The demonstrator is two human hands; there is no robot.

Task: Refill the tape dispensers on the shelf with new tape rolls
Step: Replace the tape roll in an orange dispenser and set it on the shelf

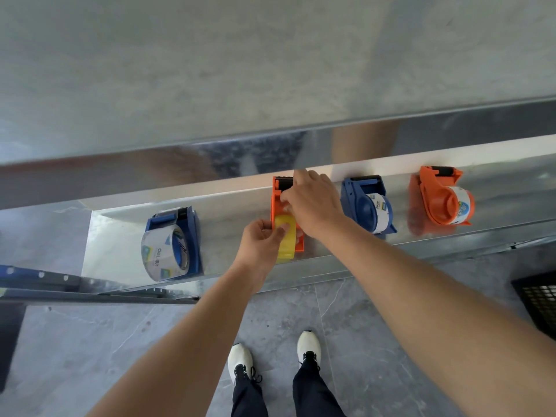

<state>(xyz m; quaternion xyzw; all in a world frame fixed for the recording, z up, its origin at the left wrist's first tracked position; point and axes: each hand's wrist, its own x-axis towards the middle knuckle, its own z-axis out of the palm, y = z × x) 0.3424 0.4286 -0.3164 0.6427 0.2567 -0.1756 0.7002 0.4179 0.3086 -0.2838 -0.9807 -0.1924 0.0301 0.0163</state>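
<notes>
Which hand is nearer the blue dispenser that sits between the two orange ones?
Right. The right hand sits just left of that blue dispenser; the left hand is farther left, gripping the yellow roll.

You are standing in what looks like a storeroom or packing area. The shelf (114,236) before you is bare galvanised sheet metal, with a blue perforated rack upright (39,275) at its left end. Four hand-held tape dispensers (364,203) sit in a row on it. The wall (210,55) behind is raw grey concrete, the floor (90,356) is grey stone tile, and a black mesh crate (538,299) stands at the right edge.
</notes>
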